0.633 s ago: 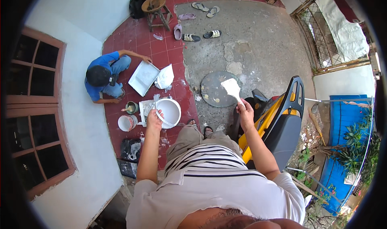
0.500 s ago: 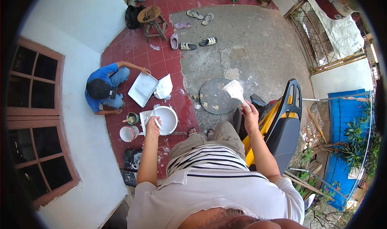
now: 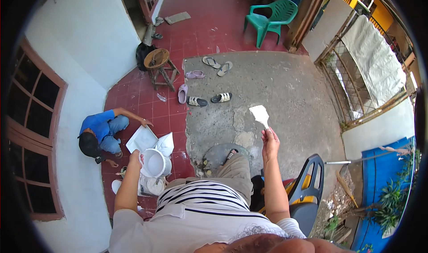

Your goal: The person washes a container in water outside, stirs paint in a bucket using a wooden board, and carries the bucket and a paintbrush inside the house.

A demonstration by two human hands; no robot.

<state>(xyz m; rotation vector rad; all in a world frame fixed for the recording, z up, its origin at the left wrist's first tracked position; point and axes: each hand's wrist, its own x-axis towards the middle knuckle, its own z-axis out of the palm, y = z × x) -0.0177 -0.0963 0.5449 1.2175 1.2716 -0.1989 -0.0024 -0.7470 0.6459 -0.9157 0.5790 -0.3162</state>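
My left hand (image 3: 135, 158) is closed at the left edge of a white bucket (image 3: 164, 165), whose round open top faces up. Its pale inside shows, but the exact grip is partly hidden. Out to the right, my right hand (image 3: 270, 145) grips the handle of a wide, flat paintbrush (image 3: 259, 115) coated in white, its broad end pointing away from me. Just beyond the bucket lie a white tray (image 3: 141, 138) and a white bag (image 3: 165, 144).
A person in a blue shirt (image 3: 99, 126) squats at the left, one hand at the tray. Sandals (image 3: 196, 101), a wooden stool (image 3: 157, 59) and a green chair (image 3: 273, 18) stand farther off. A yellow and black motorbike (image 3: 307, 195) is close on my right.
The bucket has come up off the floor with my left hand, moving left. My right hand has reached farther out with the paintbrush. My view has tilted up, and one foot has stepped forward.
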